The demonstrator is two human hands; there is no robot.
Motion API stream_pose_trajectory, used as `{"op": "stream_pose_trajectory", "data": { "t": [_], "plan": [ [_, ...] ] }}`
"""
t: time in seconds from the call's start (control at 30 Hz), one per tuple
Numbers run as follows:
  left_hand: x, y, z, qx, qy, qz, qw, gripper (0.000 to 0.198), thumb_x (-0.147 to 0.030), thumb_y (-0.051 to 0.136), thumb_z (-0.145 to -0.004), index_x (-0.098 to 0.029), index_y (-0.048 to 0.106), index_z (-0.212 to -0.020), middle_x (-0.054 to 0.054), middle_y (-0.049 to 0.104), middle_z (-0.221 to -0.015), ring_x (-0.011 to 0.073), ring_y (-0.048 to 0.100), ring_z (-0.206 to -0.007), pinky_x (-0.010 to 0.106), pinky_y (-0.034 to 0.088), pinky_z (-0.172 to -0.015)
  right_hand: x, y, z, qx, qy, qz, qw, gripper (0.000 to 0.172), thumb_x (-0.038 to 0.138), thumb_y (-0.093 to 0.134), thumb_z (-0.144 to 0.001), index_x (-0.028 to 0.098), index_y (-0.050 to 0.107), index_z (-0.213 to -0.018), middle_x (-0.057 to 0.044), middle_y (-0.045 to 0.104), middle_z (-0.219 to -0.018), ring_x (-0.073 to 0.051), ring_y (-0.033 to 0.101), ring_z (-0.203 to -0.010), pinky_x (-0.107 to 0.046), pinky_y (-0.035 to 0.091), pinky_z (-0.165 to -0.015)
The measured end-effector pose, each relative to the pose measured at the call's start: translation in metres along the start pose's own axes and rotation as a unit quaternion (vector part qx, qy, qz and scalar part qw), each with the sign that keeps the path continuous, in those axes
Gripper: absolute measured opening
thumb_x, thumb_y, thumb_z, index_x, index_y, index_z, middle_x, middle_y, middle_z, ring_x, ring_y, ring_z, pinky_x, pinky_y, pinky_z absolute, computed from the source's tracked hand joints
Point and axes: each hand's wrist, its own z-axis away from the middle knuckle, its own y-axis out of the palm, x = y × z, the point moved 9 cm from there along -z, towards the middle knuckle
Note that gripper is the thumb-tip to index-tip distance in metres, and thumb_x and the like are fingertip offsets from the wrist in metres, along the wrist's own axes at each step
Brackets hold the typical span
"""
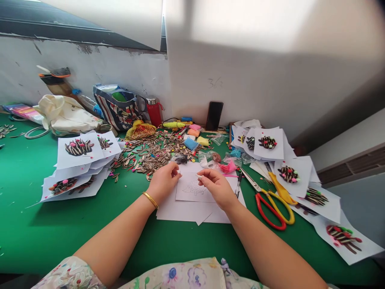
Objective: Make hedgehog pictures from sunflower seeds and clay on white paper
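Note:
My left hand is curled at the left edge of a white sheet with a pencil-drawn hedgehog. Its thumb and fingers are pressed together, and whatever they may hold is too small to make out. Over the sheet's right half, my right hand pinches a small white piece between thumb and fingertips. More blank white paper lies beneath the drawing. Just beyond my hands spreads a heap of striped sunflower seeds, with lumps of blue clay and yellow clay beside it.
Finished seed hedgehogs on paper are stacked at left and right. Large scissors with red and yellow handles lie right of the paper, near a pen. A phone, red bottle and striped bag stand behind.

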Motion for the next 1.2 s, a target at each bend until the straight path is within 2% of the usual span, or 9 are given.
{"op": "stream_pose_trajectory", "data": {
  "t": [0.1,0.3,0.47,0.63,0.73,0.83,0.93,1.1,1.2],
  "plan": [
    [-0.005,0.001,0.0,0.004,0.033,0.011,0.999,0.018,-0.031,0.061,-0.084,-0.025,0.071,-0.098,0.004,0.07,-0.088,0.0226,0.06,-0.082,0.031,0.04,-0.076,-0.003,0.0,-0.001,-0.002,0.005,-0.009,1.0,0.027,0.038,0.069,-0.079,0.021,0.065,-0.1,-0.002,0.066,-0.087,-0.015,0.064,-0.076,-0.034,0.053,-0.075],
    [-0.007,0.005,-0.001,0.025,0.051,-0.056,0.997,0.025,-0.036,0.054,-0.09,-0.021,0.072,-0.084,0.005,0.07,-0.086,0.0225,0.061,-0.083,0.032,0.042,-0.073,-0.006,-0.002,-0.002,-0.003,0.009,0.011,1.0,0.027,0.04,0.068,-0.08,0.021,0.066,-0.099,-0.003,0.067,-0.092,-0.015,0.064,-0.078,-0.032,0.052,-0.075],
    [-0.012,0.006,0.003,0.012,0.077,-0.102,0.992,0.022,-0.022,0.06,-0.085,-0.021,0.071,-0.104,0.005,0.069,-0.092,0.0227,0.061,-0.088,0.034,0.046,-0.08,-0.005,-0.001,-0.002,-0.012,0.016,0.012,1.0,0.032,0.042,0.072,-0.076,0.021,0.065,-0.099,-0.002,0.067,-0.087,-0.017,0.064,-0.078,-0.033,0.051,-0.074],
    [-0.024,0.001,0.008,-0.036,0.133,-0.134,0.981,0.019,-0.029,0.064,-0.086,-0.021,0.075,-0.099,0.01,0.063,-0.109,0.0276,0.056,-0.104,0.042,0.044,-0.093,-0.006,0.001,-0.001,-0.01,0.014,0.012,1.0,0.03,0.041,0.073,-0.075,0.02,0.064,-0.095,-0.002,0.066,-0.083,-0.017,0.064,-0.078,-0.031,0.05,-0.071],
    [-0.036,-0.002,0.014,-0.049,0.153,-0.087,0.983,0.024,-0.032,0.055,-0.093,-0.022,0.074,-0.102,0.01,0.062,-0.107,0.0259,0.055,-0.104,0.043,0.043,-0.094,-0.005,0.001,-0.001,-0.01,-0.002,0.029,1.0,0.025,0.039,0.072,-0.076,0.02,0.064,-0.092,-0.002,0.065,-0.081,-0.017,0.063,-0.076,-0.031,0.049,-0.07],
    [-0.047,0.006,0.021,-0.009,0.16,0.036,0.986,0.024,-0.037,0.06,-0.091,-0.022,0.072,-0.105,0.007,0.062,-0.104,0.0222,0.057,-0.101,0.038,0.045,-0.092,0.0,0.002,0.002,-0.012,-0.037,0.084,0.996,0.02,0.035,0.069,-0.078,0.021,0.067,-0.092,-0.003,0.066,-0.085,-0.018,0.061,-0.077,-0.031,0.049,-0.07],
    [-0.048,0.015,0.025,0.014,0.133,0.118,0.984,0.019,-0.036,0.065,-0.088,-0.022,0.072,-0.099,0.005,0.062,-0.099,0.0199,0.058,-0.096,0.035,0.047,-0.088,0.005,0.005,0.005,-0.009,-0.066,0.144,0.987,0.017,0.032,0.066,-0.081,0.021,0.068,-0.094,-0.004,0.067,-0.092,-0.018,0.06,-0.08,-0.032,0.048,-0.073],
    [-0.045,0.014,0.026,-0.014,0.108,0.155,0.982,0.01,-0.03,0.067,-0.086,-0.022,0.071,-0.091,0.004,0.063,-0.091,0.0184,0.058,-0.09,0.033,0.046,-0.083,0.001,0.009,0.007,0.001,-0.029,0.119,0.993,0.017,0.034,0.067,-0.081,0.021,0.061,-0.091,-0.001,0.063,-0.08,-0.016,0.058,-0.073,-0.029,0.046,-0.066],
    [-0.046,0.011,0.025,-0.019,0.101,0.166,0.981,0.008,-0.028,0.066,-0.086,-0.021,0.069,-0.086,0.003,0.066,-0.086,0.0175,0.059,-0.086,0.032,0.046,-0.081,0.0,0.013,0.007,0.017,-0.005,0.076,0.997,0.019,0.036,0.069,-0.08,0.021,0.06,-0.088,-0.002,0.063,-0.08,-0.017,0.059,-0.075,-0.03,0.047,-0.068]
  ]
}}
